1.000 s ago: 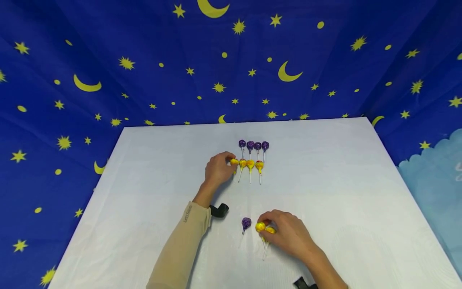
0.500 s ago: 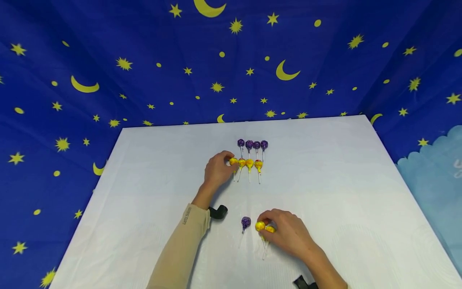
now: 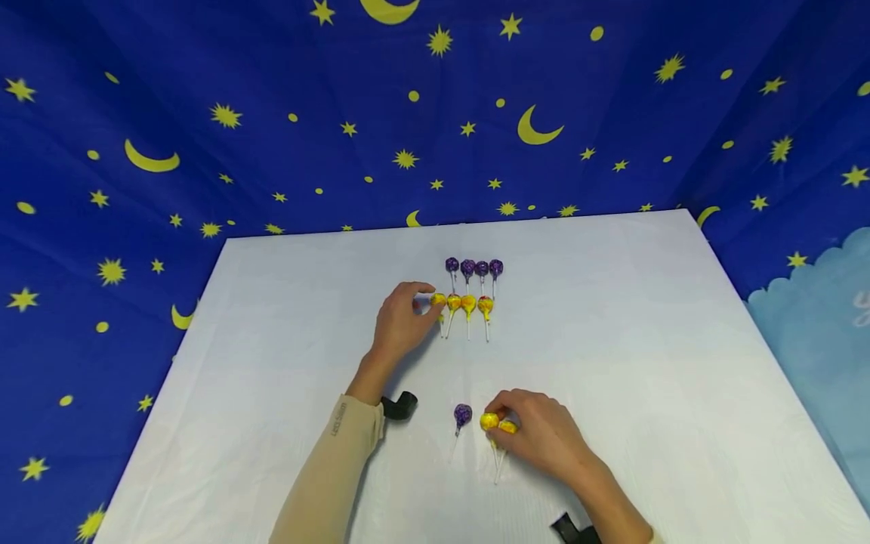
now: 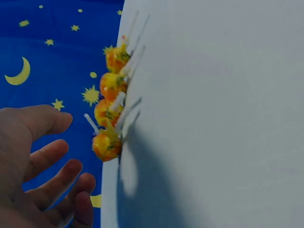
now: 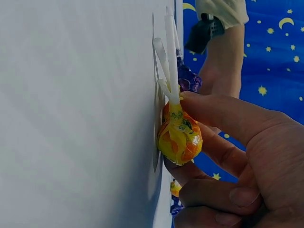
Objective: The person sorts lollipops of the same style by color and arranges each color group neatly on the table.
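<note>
Four-fingered reach aside, my left hand (image 3: 401, 321) is at the left end of a row of several yellow lollipops (image 3: 468, 304). Its fingers are spread and relaxed, and the left wrist view shows a gap between them and the nearest yellow lollipop (image 4: 107, 145). Lower down, my right hand (image 3: 547, 434) pinches a yellow lollipop (image 5: 180, 137) between thumb and fingers, close over the table. A second yellow lollipop (image 3: 507, 428) sits right beside it, partly covered by the thumb. Left of that hand lies a single purple lollipop (image 3: 463, 414).
Behind the yellow row lies a row of several purple lollipops (image 3: 467, 268), sticks toward me. Everything rests on a white table (image 3: 612, 325). A blue cloth (image 3: 272, 151) with yellow moons and stars hangs around its back and sides.
My left hand has loosened and drawn slightly left from the end yellow lollipop. The right hand has hardly moved. The head view has shifted a little.
</note>
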The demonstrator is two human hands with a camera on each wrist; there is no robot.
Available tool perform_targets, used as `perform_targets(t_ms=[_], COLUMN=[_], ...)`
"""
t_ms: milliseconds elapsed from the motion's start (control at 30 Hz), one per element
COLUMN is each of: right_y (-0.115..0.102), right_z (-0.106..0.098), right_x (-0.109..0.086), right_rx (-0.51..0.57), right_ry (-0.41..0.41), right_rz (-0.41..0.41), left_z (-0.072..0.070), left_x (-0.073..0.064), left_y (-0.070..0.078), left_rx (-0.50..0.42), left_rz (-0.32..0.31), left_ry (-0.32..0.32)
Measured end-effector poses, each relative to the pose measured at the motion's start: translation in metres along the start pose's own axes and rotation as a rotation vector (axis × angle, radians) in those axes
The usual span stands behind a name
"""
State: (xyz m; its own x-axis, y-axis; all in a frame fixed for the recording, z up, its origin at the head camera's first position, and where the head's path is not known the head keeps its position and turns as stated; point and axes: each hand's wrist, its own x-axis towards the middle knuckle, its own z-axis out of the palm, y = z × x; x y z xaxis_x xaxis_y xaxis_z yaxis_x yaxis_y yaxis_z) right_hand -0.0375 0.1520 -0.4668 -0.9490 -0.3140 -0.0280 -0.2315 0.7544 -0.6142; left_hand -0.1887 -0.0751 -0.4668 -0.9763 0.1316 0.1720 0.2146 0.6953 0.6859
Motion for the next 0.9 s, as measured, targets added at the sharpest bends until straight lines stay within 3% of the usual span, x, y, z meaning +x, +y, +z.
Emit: perform_targets(t_ms=[333, 633, 733, 900], right_y=[-0.002, -0.003, -0.003, -0.002], right_z=[-0.003, -0.002, -0.002, -0.001], right_x=[0.001, 0.002, 0.002, 0.001], right_rx=[-0.018, -0.030, -0.030, -0.035], right_ry=[0.004, -0.011, -0.013, -0.014], right_rz=[0.012, 0.009, 0.011, 0.013], left_z=[-0.009, -0.017, -0.021, -0.023], left_x=[-0.019, -0.040, -0.050, -0.065], left_y=[0.006, 0.004, 0.005, 0.009], left_rx=[-0.096, -0.178, -0.200, -0.207], left_rz=[0.043, 0.031, 0.060, 0.105], left_ry=[-0.056, -0.143, -0.200, -0.350])
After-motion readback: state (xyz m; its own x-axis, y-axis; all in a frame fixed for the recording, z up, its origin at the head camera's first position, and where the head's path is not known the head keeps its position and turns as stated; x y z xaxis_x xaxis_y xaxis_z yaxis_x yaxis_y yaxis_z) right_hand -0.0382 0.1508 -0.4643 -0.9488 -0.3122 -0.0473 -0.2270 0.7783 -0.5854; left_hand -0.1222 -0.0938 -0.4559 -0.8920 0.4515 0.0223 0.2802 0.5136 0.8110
